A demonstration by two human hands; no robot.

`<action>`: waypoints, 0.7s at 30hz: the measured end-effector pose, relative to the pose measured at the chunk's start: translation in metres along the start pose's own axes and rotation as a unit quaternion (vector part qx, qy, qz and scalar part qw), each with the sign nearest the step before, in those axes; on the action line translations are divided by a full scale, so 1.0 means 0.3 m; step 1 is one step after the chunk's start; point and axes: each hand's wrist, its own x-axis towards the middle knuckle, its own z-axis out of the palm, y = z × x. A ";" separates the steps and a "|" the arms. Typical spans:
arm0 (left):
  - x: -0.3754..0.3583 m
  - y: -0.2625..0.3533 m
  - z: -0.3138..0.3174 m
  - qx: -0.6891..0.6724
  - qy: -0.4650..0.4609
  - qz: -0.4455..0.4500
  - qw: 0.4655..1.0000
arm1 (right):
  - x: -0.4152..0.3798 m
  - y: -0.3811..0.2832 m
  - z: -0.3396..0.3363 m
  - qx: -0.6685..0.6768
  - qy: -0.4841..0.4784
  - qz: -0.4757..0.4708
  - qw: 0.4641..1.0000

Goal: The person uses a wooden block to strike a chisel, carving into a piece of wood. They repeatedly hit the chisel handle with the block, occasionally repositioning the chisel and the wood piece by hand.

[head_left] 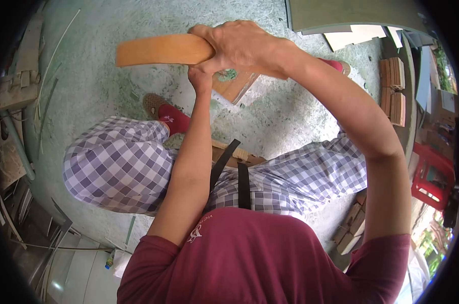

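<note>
A curved, orange-brown wooden piece [163, 49] is held up in front of me, well above the floor. Wrapped round its middle is my right hand [239, 43], closed on the wood. Beneath it, my left hand [201, 76] is closed at the lower edge of the same piece, its fingers partly hidden by the right hand. Part of the wood shows again under my right wrist. Lower down, a flat wooden board [234, 88] appears between my feet, partly covered by my hands.
My legs in checked trousers [120, 164] are spread on either side, apparently seated low. Stacked wooden blocks [393, 91] stand at the right, with a red plastic stool [432, 177] below them. Wood offcuts [24, 81] line the left. A grey-green panel [356, 15] sits at upper right.
</note>
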 end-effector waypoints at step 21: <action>0.029 -0.006 -0.077 -0.148 0.030 -0.317 0.936 | -0.071 0.083 0.120 0.103 0.018 0.122 0.987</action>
